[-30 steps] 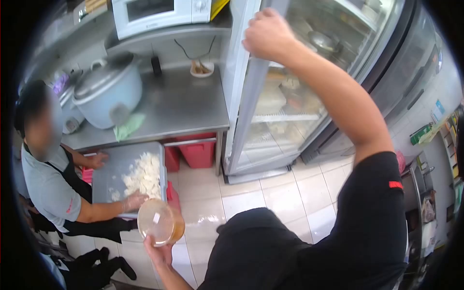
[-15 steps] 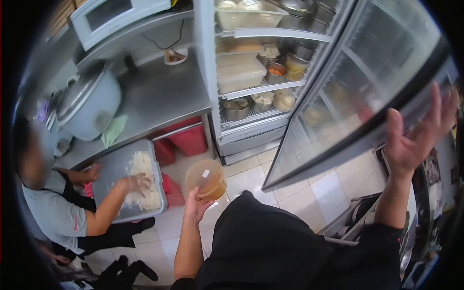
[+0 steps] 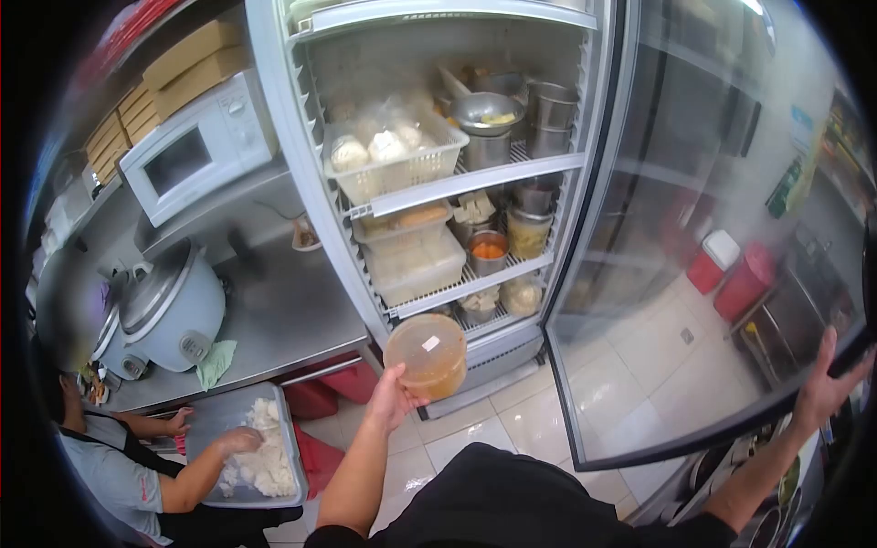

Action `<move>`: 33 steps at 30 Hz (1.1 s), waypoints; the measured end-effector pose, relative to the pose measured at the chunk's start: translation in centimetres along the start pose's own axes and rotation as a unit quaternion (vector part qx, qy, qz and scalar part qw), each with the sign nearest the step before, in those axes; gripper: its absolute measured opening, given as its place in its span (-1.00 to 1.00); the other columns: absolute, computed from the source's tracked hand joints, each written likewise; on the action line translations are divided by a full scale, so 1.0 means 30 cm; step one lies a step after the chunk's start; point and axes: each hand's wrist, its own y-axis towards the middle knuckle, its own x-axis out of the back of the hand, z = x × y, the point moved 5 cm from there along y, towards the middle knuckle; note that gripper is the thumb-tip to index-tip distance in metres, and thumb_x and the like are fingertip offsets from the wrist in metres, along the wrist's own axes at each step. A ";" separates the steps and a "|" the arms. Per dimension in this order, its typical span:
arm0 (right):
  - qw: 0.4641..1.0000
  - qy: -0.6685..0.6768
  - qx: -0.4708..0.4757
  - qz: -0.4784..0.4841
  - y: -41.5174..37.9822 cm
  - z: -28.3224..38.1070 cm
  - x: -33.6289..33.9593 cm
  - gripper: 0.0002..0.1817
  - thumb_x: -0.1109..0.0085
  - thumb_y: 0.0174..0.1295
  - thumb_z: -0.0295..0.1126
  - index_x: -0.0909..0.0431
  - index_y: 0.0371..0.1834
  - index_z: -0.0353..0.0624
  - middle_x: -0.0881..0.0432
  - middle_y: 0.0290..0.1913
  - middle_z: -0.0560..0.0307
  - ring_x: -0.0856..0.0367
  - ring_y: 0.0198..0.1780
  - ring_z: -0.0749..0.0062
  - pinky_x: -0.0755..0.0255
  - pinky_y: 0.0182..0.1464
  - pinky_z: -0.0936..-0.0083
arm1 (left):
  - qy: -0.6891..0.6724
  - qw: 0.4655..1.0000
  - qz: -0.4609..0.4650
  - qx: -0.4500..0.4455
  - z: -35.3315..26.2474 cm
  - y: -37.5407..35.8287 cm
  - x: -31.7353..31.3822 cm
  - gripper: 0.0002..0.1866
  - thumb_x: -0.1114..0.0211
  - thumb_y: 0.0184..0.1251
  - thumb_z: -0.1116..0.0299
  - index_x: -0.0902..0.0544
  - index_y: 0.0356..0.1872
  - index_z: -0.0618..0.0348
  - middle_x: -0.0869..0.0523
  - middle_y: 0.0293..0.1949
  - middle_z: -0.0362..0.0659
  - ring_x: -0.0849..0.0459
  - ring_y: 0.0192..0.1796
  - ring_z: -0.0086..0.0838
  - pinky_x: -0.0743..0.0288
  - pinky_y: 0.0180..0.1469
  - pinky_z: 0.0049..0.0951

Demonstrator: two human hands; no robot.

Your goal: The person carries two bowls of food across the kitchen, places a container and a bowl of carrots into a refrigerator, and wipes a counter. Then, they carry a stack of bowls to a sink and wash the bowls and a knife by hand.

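Observation:
My left hand (image 3: 395, 398) grips a round translucent plastic tub (image 3: 426, 365) from below and the side. A small white label sits on its lid, and brownish-orange food shows through the wall. The tub is held up in front of the fridge (image 3: 402, 206), overlapping its lower shelves in this view. At the far right my right hand (image 3: 822, 391), fingers spread, is at the outer edge of the glass fridge door (image 3: 639, 274), which stands wide open.
Fridge shelves hold a white basket (image 3: 402, 183), steel pots (image 3: 552, 110) and lidded boxes (image 3: 416, 265). At left, a person scoops rice (image 3: 265, 452) in a grey bin (image 3: 206, 416). Rice cookers (image 3: 174, 297) and a microwave (image 3: 196, 151) stand along the steel counter (image 3: 283, 301).
My view has tilted up toward the fridge. The tub has come up in front of the shelves in my left hand. The door has swung wider, with my right hand lower at its edge.

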 end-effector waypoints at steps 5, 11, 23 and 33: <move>0.992 -0.122 0.012 0.007 -0.007 -0.221 -0.048 -0.26 -0.30 0.32 -0.17 -0.28 0.38 -0.50 -0.31 0.45 -0.20 -0.25 0.46 0.25 0.03 0.50 0.41 | 0.033 0.997 0.045 -0.048 -0.215 0.173 -0.258 -0.42 0.01 0.45 -0.03 -0.36 0.31 0.18 -0.64 0.12 0.00 -0.71 -0.02 -0.29 -0.65 -0.14 -0.29; 0.956 -0.282 0.078 0.005 -0.054 -0.388 -0.097 -0.43 -0.13 0.43 -0.15 -0.43 0.27 -0.47 -0.56 0.24 -0.17 -0.50 0.28 0.28 -0.22 0.39 0.41 | 0.077 0.987 0.106 -0.093 -0.428 0.277 -0.499 -0.39 0.06 0.48 -0.05 -0.32 0.35 0.18 -0.64 0.12 0.04 -0.72 -0.03 -0.27 -0.66 -0.12 -0.28; 0.759 0.501 0.108 0.401 -0.395 0.638 -0.789 0.07 -0.58 -0.10 -0.24 -0.13 0.47 -0.33 -0.26 0.38 -0.34 -0.32 0.37 -0.21 -0.32 0.35 0.15 | 0.076 0.974 0.182 -0.114 -0.525 0.232 -0.749 -0.38 0.05 0.49 -0.05 -0.30 0.37 0.20 -0.56 0.23 0.06 -0.69 0.09 -0.19 -0.70 -0.06 -0.20; 0.529 0.235 0.135 0.804 -0.919 0.630 -0.993 -0.11 -0.41 0.06 0.04 -0.31 0.38 -0.23 -0.57 0.14 -0.27 -0.55 0.18 -0.09 -0.45 0.17 0.14 | 0.048 0.998 0.013 0.039 -0.123 0.217 -0.221 -0.35 -0.05 0.45 -0.05 -0.29 0.38 0.19 -0.55 0.24 0.04 -0.62 0.16 -0.18 -0.58 0.08 -0.19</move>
